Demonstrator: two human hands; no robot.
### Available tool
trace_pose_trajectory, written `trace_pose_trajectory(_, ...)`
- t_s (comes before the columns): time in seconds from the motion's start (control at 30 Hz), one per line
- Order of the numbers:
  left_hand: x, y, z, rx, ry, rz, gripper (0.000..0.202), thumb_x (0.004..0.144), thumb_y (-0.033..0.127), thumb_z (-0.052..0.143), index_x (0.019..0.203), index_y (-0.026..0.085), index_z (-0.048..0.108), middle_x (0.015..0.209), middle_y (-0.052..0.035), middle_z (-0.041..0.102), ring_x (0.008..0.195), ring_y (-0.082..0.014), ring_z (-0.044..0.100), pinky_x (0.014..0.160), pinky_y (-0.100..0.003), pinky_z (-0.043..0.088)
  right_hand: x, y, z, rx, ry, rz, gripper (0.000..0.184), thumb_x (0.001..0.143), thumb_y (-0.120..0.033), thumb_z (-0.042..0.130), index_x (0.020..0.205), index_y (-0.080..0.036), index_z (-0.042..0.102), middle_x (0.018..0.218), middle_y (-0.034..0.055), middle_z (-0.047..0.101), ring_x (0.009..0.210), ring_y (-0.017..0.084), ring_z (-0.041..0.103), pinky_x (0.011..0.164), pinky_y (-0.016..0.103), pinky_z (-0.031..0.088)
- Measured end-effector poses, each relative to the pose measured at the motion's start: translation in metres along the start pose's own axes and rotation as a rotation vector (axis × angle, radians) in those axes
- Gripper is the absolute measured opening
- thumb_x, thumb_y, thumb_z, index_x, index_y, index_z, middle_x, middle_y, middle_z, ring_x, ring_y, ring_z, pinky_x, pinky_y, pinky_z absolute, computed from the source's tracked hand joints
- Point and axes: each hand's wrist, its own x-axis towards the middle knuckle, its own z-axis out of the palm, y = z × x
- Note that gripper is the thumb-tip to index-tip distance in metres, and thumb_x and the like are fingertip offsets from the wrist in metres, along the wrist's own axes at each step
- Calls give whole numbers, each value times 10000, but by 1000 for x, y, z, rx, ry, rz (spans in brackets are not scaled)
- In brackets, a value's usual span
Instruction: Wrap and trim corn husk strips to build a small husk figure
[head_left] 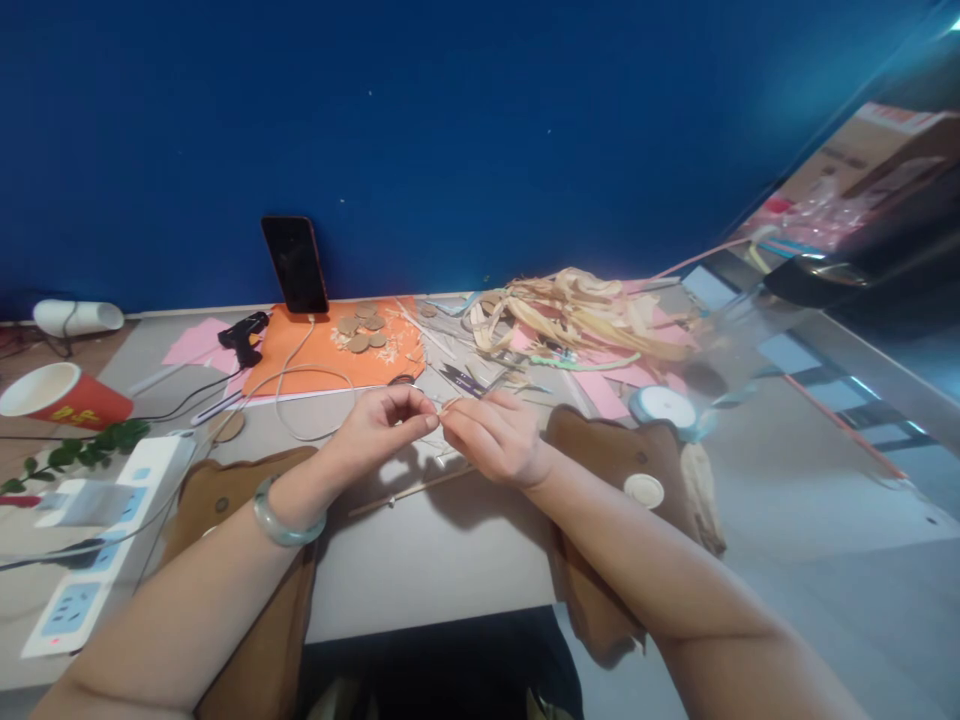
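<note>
My left hand [382,425] and my right hand [495,435] meet over the grey table [420,560], fingers pinched together on a thin pale strip [442,408] held between them. The left wrist wears a pale green bangle [285,515]. A thin wooden stick [409,492] lies on the table just below both hands. Small dark scissors [461,378] rest just beyond the fingertips.
An orange sheet [330,350] with round cardboard discs, a black phone [295,265], a black glue gun [244,338] and a white cable lie behind. A heap of dried straw strips [577,310] and a ribbon roll [664,408] sit right. Red cup [56,395] and power strips [97,540] left.
</note>
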Motion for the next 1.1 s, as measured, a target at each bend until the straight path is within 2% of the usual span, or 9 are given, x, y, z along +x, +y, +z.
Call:
trace_pose_trajectory(0.1, 1, -4, -2, 80, 36, 89, 192, 769, 339, 677, 760, 151, 634, 729, -26, 629, 668, -127, 554, 630, -254, 437, 2, -2, 2, 98, 56, 90, 161, 825, -137, 638, 964, -199, 583, 861, 54, 722, 744, 142, 669, 608, 284, 461)
trace_pose_trajectory(0.2, 3, -8, -4, 195, 98, 231, 144, 798, 300, 654, 763, 161, 640, 742, -33, 643, 704, -140, 569, 664, -268, 445, 6, -5, 3, 262, 138, 287, 258, 754, -167, 713, 966, -207, 571, 802, 27, 698, 714, 146, 657, 625, 279, 485)
trace_pose_trajectory(0.3, 4, -11, -5, 290, 143, 392, 109, 819, 264, 640, 763, 171, 645, 763, -38, 657, 753, -152, 596, 716, -283, 461, 10, -7, 3, 436, 119, 501, 317, 725, -220, 739, 1000, -201, 582, 815, 23, 674, 631, 126, 606, 621, 279, 505)
trace_pose_trajectory(0.43, 4, -12, -6, 375, 133, 512, 100, 845, 256, 619, 788, 185, 660, 789, -43, 674, 776, -161, 618, 733, -293, 476, 12, -9, 1, 620, 11, 675, 72, 809, -219, 640, 870, -184, 628, 834, 31, 674, 557, 82, 542, 554, 242, 473)
trace_pose_trajectory(0.6, 3, -13, -5, 412, 140, 556, 103, 854, 253, 619, 790, 186, 664, 779, -40, 678, 760, -156, 617, 713, -282, 469, 16, -10, -2, 707, -38, 827, 63, 812, -204, 615, 771, -172, 650, 691, 11, 660, 571, 91, 544, 539, 224, 451)
trace_pose_trajectory(0.77, 4, -15, -5, 414, 138, 552, 107, 857, 258, 616, 790, 188, 662, 779, -34, 678, 757, -153, 616, 714, -279, 467, 18, -9, -2, 785, -66, 961, 66, 784, -224, 642, 755, -166, 656, 657, 4, 651, 536, 83, 511, 511, 218, 433)
trace_pose_trajectory(0.93, 3, -16, -4, 418, 203, 542, 98, 835, 270, 640, 785, 186, 648, 767, -26, 664, 744, -148, 607, 700, -279, 460, 16, -9, 1, 811, -56, 992, 83, 782, -230, 645, 735, -163, 637, 635, 0, 625, 553, 88, 518, 520, 217, 434)
trace_pose_trajectory(1.03, 0, -14, -2, 490, 301, 549, 99, 805, 280, 675, 764, 192, 654, 697, -6, 633, 659, -133, 558, 662, -285, 421, 16, -9, 3, 790, -13, 994, 86, 776, -217, 640, 714, -163, 619, 639, 3, 622, 574, 97, 534, 530, 224, 440)
trace_pose_trajectory(1.1, -3, -13, 0, 553, 306, 546, 110, 804, 291, 679, 738, 203, 672, 625, 12, 609, 592, -122, 513, 660, -301, 390, 17, -10, 3, 782, 9, 993, 91, 773, -207, 638, 699, -163, 609, 636, 4, 621, 581, 103, 543, 533, 229, 443)
